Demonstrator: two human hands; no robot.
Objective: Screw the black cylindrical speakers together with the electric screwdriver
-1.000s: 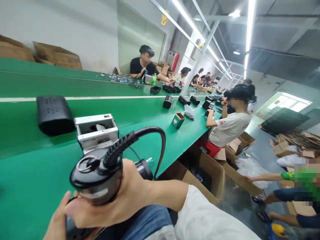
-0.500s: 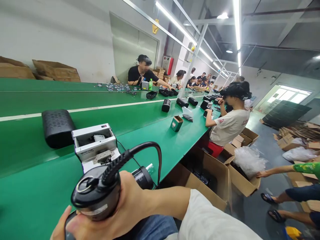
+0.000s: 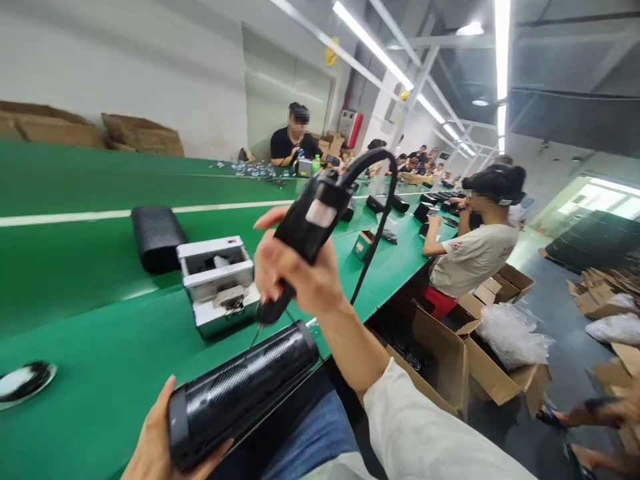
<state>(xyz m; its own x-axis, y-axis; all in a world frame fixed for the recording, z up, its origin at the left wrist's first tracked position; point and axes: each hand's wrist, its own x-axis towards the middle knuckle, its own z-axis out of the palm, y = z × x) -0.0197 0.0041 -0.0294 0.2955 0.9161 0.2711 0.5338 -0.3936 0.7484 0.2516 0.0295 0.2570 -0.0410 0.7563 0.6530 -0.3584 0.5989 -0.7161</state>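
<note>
My right hand (image 3: 305, 277) is wrapped round a black electric screwdriver (image 3: 313, 217), tilted with its bit pointing down and its thick cable looping from the top. The bit tip is near the front of a white screw feeder (image 3: 217, 273). My left hand (image 3: 155, 433) grips one end of a black cylindrical speaker housing (image 3: 240, 387), its thumb and fingers on either side. The housing lies tilted at the near edge of the green bench (image 3: 100, 373), below the screwdriver.
Behind the feeder stands another black housing (image 3: 157, 237). A black-and-white oval part (image 3: 27, 383) lies at far left. Farther along are a small green box (image 3: 364, 245) and a co-worker (image 3: 475, 260). Open cartons (image 3: 440, 360) stand on the floor at right.
My right hand has lifted the screwdriver up and to the right, tilting it. The black housing in my left hand has come into full view. The camera view has shifted left.
</note>
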